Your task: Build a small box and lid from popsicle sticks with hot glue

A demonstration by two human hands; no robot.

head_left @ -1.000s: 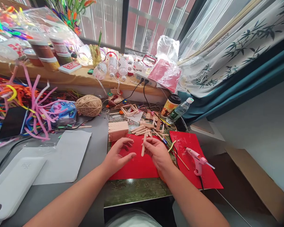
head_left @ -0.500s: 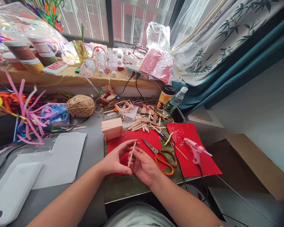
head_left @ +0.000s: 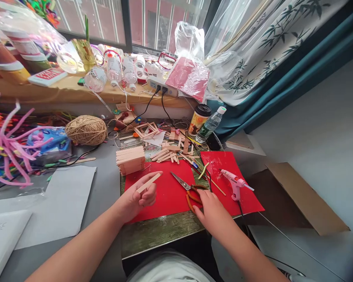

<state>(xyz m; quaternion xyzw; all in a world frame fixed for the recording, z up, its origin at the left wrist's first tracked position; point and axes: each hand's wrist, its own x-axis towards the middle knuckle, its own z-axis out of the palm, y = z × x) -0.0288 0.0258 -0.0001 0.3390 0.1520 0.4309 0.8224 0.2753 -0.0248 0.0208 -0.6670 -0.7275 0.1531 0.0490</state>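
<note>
Change: right hand (head_left: 211,209) has let go of the wooden stick (head_left: 148,183) and dropped to the scissors (head_left: 191,188); half a second ago both hands shared the stick, now only the left hand (head_left: 135,197) has it.
Left hand: fingers curled, thumb and fingertips clamped on the stick's lower end, hovering over the red sheet (head_left: 167,196).
Right hand: fingers together, bent down over the orange scissor handles, touching them; can't tell if they're through the loops.
Stick: flat, pale bare wood, rounded ends, popsicle type, tilted up to the right.
Stick location: in the left hand, above the near-left part of the red sheet.
Scissors: steel blades, open a little, tips pointing up-left, lying on the red sheet.
Writing: white characters on the red box (head_left: 45,75) on the sill, unreadable; green label on the water bottle (head_left: 208,126), too small to read; faint mark on the white case (head_left: 1,235), unreadable.
Stick block (head_left: 131,159): sticks glued into a box-like slab, just behind the red sheet.
Loose sticks (head_left: 167,153): scattered pile, same pale wood.
Glue gun (head_left: 233,182): pink plastic, lying on a second red sheet (head_left: 223,160), right of the scissors.
Twine ball (head_left: 86,130): rough tan jute, round.
Pipe cleaners (head_left: 8,149): fuzzy pink, far left.
</note>
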